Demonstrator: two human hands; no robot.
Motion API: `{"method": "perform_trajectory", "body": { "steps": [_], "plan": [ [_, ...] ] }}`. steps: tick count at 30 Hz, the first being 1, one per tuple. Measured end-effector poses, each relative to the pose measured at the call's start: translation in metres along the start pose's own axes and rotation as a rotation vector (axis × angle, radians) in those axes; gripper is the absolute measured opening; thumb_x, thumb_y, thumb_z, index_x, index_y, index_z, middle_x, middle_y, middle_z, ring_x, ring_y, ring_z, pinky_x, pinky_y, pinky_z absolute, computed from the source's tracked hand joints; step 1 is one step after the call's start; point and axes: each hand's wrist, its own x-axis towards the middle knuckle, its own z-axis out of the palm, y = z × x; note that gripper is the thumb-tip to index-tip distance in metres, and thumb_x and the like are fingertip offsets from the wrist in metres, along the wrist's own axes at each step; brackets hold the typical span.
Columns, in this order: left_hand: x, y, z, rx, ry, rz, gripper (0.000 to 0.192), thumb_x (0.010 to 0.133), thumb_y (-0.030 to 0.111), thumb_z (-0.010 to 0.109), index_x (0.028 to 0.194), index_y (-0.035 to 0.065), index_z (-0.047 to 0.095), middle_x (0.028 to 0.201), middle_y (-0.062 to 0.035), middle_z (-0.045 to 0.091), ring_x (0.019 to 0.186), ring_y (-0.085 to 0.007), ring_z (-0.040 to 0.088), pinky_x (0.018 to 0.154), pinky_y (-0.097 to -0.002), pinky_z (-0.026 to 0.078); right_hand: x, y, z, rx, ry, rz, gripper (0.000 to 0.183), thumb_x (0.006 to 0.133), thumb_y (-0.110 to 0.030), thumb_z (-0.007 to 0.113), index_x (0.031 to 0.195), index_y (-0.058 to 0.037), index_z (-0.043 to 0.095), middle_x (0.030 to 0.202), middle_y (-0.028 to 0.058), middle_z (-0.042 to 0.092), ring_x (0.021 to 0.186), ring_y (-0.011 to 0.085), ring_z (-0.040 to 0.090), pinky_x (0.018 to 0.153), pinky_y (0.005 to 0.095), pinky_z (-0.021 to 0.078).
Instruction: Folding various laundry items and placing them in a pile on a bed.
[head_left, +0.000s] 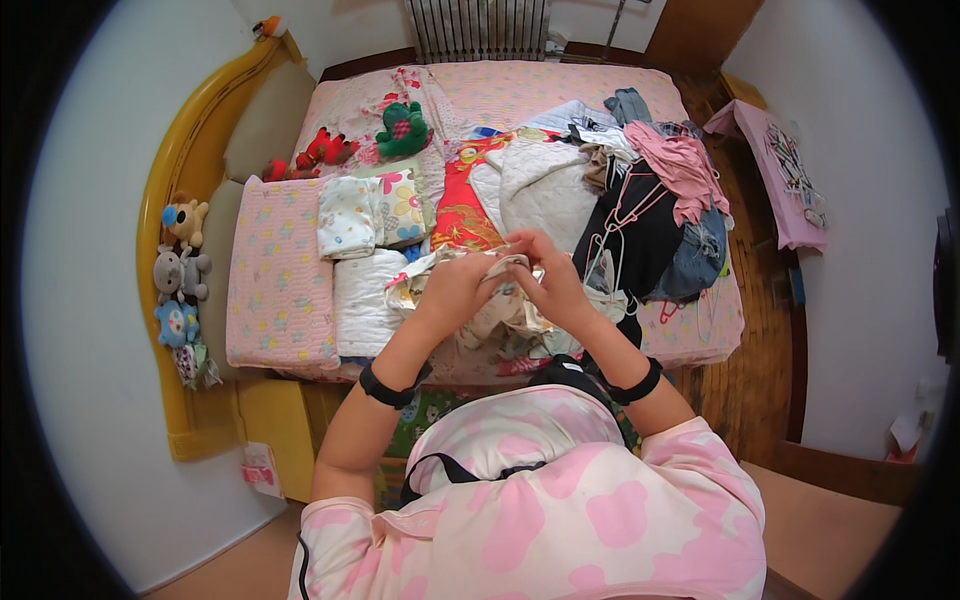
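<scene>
Both hands meet over the near edge of the bed, gripping one patterned cream cloth (495, 315). My left hand (461, 289) pinches a gathered edge of it between thumb and fingers. Close beside it, my right hand (551, 281) holds the same edge, fingertips bent inward. The cloth hangs in loose folds below the hands, and its lower part lies among other fabric. A folded white quilted pad (369, 300) lies just left of the cloth. Beyond the hands are a red patterned fabric (466, 202) and a rumpled white quilted cover (544, 184).
Clothes hangers (615, 225) lie on black clothing (645, 255) at right, beside a pink garment (671, 169) and denim (691, 251). Folded cloths (349, 217) sit left, near a pink quilted pad (277, 277). Plush toys (405, 129) lie farther back. A yellow headboard (161, 202) borders the bed.
</scene>
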Motion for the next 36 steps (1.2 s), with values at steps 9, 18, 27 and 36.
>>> {"method": "perform_trajectory", "body": {
  "steps": [9, 18, 27, 36],
  "plan": [
    [0.042, 0.064, -0.005, 0.01, 0.167, -0.101, 0.019, 0.09, 0.022, 0.07, 0.093, 0.0029, 0.073, 0.072, -0.0165, 0.065, 0.061, -0.0284, 0.063, 0.058, -0.036, 0.047, -0.036, -0.029, -0.039, -0.269, 0.205, -0.132, 0.025, 0.082, -0.018, 0.075, 0.07, -0.0051, 0.057, 0.058, 0.008, 0.054, 0.048, 0.0235, 0.053, 0.049, 0.0355, 0.0417],
    [0.061, 0.126, 0.017, -0.07, 0.296, 0.005, 0.018, 0.091, 0.016, 0.068, 0.098, -0.0002, 0.073, 0.077, -0.0135, 0.07, 0.066, -0.0179, 0.067, 0.061, -0.0299, 0.05, -0.056, 0.025, -0.028, -0.522, 0.189, 0.071, 0.024, 0.082, -0.026, 0.07, 0.094, -0.0067, 0.063, 0.08, 0.0151, 0.066, 0.072, 0.034, 0.066, 0.063, 0.0429, 0.0523],
    [0.051, 0.076, -0.01, -0.234, 0.562, -0.11, 0.016, 0.091, -0.002, 0.054, 0.097, 0.0009, 0.069, 0.08, -0.0047, 0.066, 0.075, -0.0115, 0.06, 0.069, -0.0286, 0.049, -0.083, 0.088, -0.122, 0.419, 0.169, 0.404, 0.019, 0.098, -0.018, 0.058, 0.092, -0.0006, 0.063, 0.082, -0.0025, 0.055, 0.08, 0.0053, 0.048, 0.073, 0.0224, 0.0416],
    [0.029, 0.048, -0.004, -0.223, 0.716, -0.104, 0.02, 0.104, 0.016, 0.051, 0.109, 0.0001, 0.063, 0.095, -0.0027, 0.065, 0.09, -0.0087, 0.056, 0.083, -0.0264, 0.046, -0.069, -0.027, -0.173, -0.149, 0.294, -0.104, 0.017, 0.089, -0.013, 0.069, 0.099, 0.0007, 0.066, 0.082, 0.0097, 0.067, 0.07, 0.0159, 0.065, 0.064, 0.0293, 0.05]
  ]
}}
